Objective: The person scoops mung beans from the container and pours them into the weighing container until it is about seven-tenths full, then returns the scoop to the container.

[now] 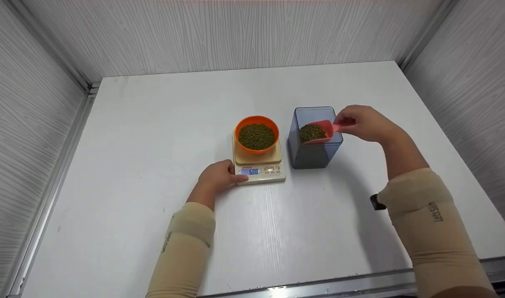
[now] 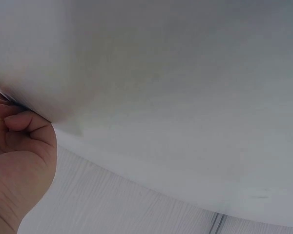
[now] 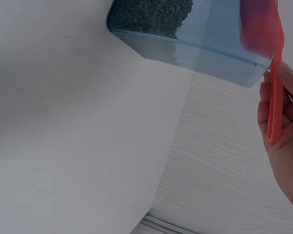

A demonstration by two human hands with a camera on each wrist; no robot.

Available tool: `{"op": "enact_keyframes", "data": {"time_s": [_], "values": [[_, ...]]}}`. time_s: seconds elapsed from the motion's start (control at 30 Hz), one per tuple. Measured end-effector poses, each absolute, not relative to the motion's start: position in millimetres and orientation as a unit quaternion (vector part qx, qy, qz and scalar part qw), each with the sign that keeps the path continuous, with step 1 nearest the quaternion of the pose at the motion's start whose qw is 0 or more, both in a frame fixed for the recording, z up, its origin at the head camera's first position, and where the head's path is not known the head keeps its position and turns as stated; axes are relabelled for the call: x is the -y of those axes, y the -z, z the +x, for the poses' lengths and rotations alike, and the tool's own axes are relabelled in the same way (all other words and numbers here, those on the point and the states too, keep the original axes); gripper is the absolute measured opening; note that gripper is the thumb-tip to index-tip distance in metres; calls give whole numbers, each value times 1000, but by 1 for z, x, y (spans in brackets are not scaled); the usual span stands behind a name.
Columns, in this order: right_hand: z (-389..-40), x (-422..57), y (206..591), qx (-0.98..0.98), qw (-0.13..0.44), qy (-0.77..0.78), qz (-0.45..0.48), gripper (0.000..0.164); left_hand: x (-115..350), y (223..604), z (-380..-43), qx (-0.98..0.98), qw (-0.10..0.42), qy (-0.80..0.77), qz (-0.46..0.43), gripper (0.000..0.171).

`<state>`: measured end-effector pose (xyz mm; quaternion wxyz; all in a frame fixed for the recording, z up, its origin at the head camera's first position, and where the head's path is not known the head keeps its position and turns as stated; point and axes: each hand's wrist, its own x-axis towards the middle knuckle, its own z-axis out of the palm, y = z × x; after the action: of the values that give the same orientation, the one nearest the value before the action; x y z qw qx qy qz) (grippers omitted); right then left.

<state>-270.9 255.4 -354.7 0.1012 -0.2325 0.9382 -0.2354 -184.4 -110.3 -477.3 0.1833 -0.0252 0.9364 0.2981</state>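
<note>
My right hand [image 1: 366, 123] pinches the handle of a red scoop [image 1: 329, 129], which is heaped with small green beans [image 1: 312, 132]. The scoop's bowl sits within the mouth of a clear bluish square container [image 1: 314, 155]. In the right wrist view, more beans [image 3: 149, 14] show through the container wall, and the scoop handle [image 3: 275, 109] lies between thumb and fingers. My left hand [image 1: 217, 176] grips the front left corner of a cream kitchen scale [image 1: 258, 159], thumb on top beside its lit display. On the scale stands an orange bowl [image 1: 240, 145] of the same green beans.
Everything stands on a white table [image 1: 153, 124], the container just right of the scale. Pale wood-grain panels [image 1: 244, 37] enclose the table at the back and both sides. A metal rail [image 1: 302, 285] runs along the front edge.
</note>
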Motion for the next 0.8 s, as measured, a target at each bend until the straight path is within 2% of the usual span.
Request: {"op": "enact_keyframes", "data": {"time_s": [0.8], "values": [[-267, -278, 377, -914, 119, 355, -155, 25, 111, 479, -186, -936, 184, -298, -22, 46]]}}
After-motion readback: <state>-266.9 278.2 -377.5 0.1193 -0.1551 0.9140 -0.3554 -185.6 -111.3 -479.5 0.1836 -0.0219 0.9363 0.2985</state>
